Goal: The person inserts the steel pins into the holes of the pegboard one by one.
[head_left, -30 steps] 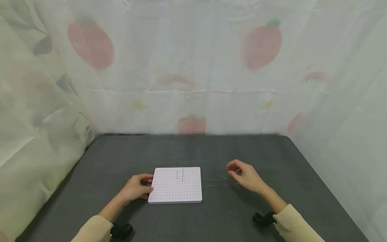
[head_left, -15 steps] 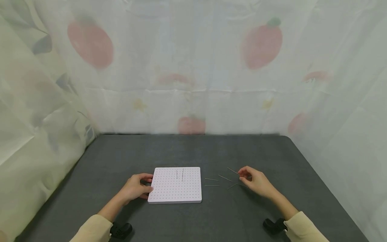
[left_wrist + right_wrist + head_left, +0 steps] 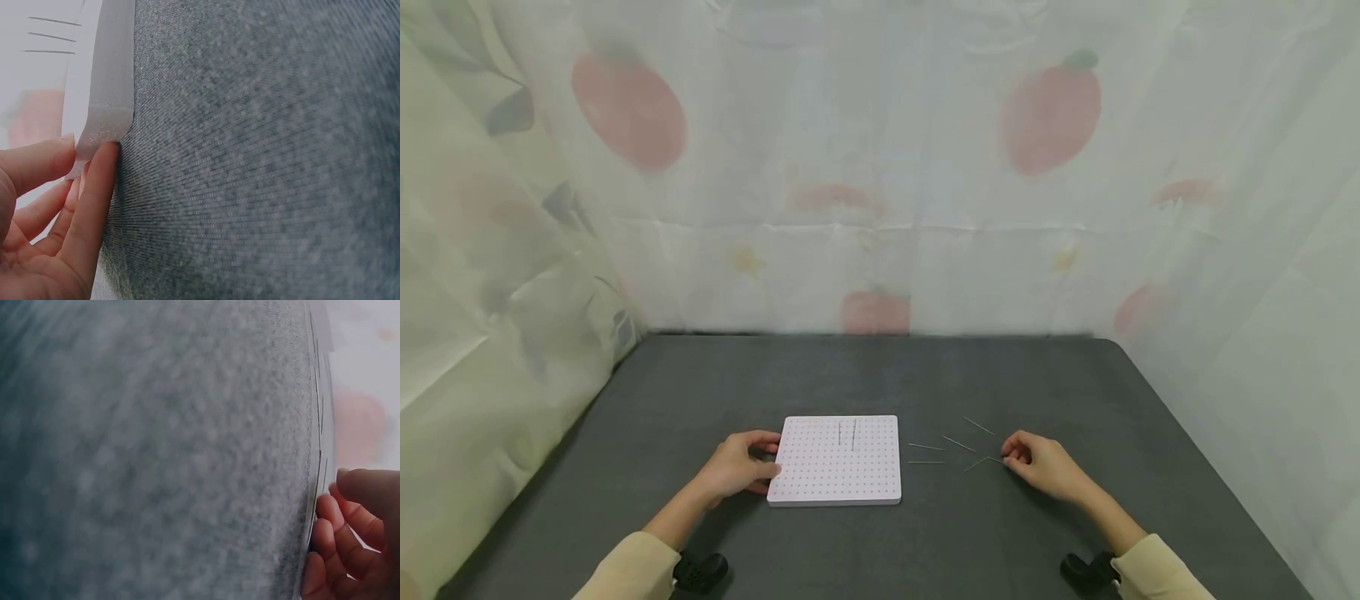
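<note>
Far left, pale greenish fabric curtain (image 3: 460,333) with grey leaf shapes, hanging beside the dark grey cloth-like tabletop (image 3: 715,379). Cream long sleeve (image 3: 631,571) comes in low, black rounded wrist device (image 3: 700,573) below that wrist. Left hand (image 3: 737,467) pinches the left side of the white square pegboard with rounded corners (image 3: 820,479): thumb on the top face, fingertips at the edge, gap just the board's thickness. Board lies flat on the table, slightly left of middle, rows of small holes across it. Two thin dark rods (image 3: 853,435) stand up from its far half, side by side; left wrist view shows three thin dark lines there.

Right of the board, apart from it, thin metallic loose rods (image 3: 927,462) lie on the table at mixed angles: two roughly level ones nearest the board, two slanted ones farther right, another two meeting end to end in a shallow peak. Right hand (image 3: 1043,468) is at the outer end of that peak, fingers curled in, fingertips right by the rod; can't tell if it's actually pinched. Second black wrist device (image 3: 1088,573) under that wrist, then the other cream sleeve (image 3: 1161,571). Behind everything, white curtain (image 3: 925,150) with red fruit prints.
</note>
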`<action>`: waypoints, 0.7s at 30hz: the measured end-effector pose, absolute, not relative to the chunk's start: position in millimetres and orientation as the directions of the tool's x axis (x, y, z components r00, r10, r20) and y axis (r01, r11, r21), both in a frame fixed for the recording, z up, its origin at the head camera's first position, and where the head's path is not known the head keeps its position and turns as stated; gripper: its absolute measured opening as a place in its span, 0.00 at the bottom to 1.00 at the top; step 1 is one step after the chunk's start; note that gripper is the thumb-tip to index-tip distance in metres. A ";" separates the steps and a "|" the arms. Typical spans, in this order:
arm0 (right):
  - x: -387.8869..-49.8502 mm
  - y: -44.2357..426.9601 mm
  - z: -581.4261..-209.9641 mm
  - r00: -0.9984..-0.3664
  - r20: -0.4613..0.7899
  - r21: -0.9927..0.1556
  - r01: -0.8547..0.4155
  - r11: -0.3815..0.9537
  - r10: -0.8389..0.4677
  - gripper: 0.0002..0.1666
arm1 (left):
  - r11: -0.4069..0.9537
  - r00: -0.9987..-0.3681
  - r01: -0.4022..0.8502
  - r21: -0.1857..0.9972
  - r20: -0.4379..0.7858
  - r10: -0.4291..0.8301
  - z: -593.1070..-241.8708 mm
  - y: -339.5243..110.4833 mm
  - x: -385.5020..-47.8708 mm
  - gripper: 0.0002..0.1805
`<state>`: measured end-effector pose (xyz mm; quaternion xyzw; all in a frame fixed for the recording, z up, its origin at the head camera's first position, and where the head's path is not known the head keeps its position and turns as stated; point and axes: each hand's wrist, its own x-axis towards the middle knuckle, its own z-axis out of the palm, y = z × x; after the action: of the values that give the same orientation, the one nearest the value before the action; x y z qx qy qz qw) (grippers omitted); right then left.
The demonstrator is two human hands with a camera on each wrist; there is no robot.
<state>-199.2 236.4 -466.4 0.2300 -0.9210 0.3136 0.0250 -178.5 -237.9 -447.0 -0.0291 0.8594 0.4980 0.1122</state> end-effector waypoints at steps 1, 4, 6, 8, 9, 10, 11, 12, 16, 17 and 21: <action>-199.0 236.1 -466.3 -0.894 0.187 -0.567 -0.436 0.699 -0.407 0.02 | 0.502 -0.973 -0.164 0.849 -0.224 0.061 -447.1 -237.7 -178.4 0.31; -198.3 235.1 -466.0 -0.898 0.179 -0.566 -0.428 0.704 -0.402 0.02 | 0.503 -0.972 -0.168 0.848 -0.229 0.060 -447.3 -237.2 -178.5 0.31; -198.0 234.4 -466.0 -0.901 0.177 -0.562 -0.423 0.711 -0.396 0.02 | 0.502 -0.971 -0.174 0.847 -0.232 0.055 -446.9 -236.7 -178.5 0.31; -198.1 233.6 -466.5 -0.904 0.178 -0.552 -0.419 0.721 -0.389 0.04 | 0.508 -0.971 -0.168 0.845 -0.231 0.062 -446.7 -236.7 -178.7 0.31; -198.3 233.3 -467.0 -0.905 0.178 -0.547 -0.417 0.726 -0.386 0.04 | 0.510 -0.971 -0.167 0.844 -0.230 0.064 -446.5 -236.7 -178.7 0.31; -198.3 232.7 -467.1 -0.907 0.177 -0.544 -0.413 0.730 -0.381 0.04 | 0.507 -0.971 -0.172 0.844 -0.233 0.058 -446.2 -236.4 -178.6 0.31; -198.5 232.3 -467.5 -0.910 0.176 -0.539 -0.408 0.737 -0.375 0.05 | 0.510 -0.971 -0.171 0.843 -0.233 0.060 -446.1 -236.5 -178.5 0.31; -198.6 231.6 -467.7 -0.913 0.174 -0.534 -0.402 0.744 -0.368 0.05 | 0.511 -0.970 -0.170 0.842 -0.233 0.062 -446.1 -236.6 -178.3 0.31; -198.5 229.3 -467.6 -0.926 0.166 -0.517 -0.374 0.770 -0.338 0.06 | 0.509 -0.971 -0.172 0.843 -0.234 0.059 -445.9 -236.5 -177.6 0.31; -198.4 228.9 -467.5 -0.929 0.166 -0.511 -0.368 0.777 -0.330 0.06 | 0.510 -0.971 -0.171 0.843 -0.232 0.058 -445.9 -236.5 -177.4 0.31; -197.9 227.8 -466.8 -0.934 0.176 -0.492 -0.357 0.794 -0.311 0.08 | 0.514 -0.973 -0.164 0.842 -0.224 0.057 -445.0 -236.7 -177.0 0.30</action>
<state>-197.9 227.8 -466.8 0.1766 -0.9462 0.2678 0.0429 -177.0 -236.7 -445.0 -0.0311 0.8628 0.4919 0.1122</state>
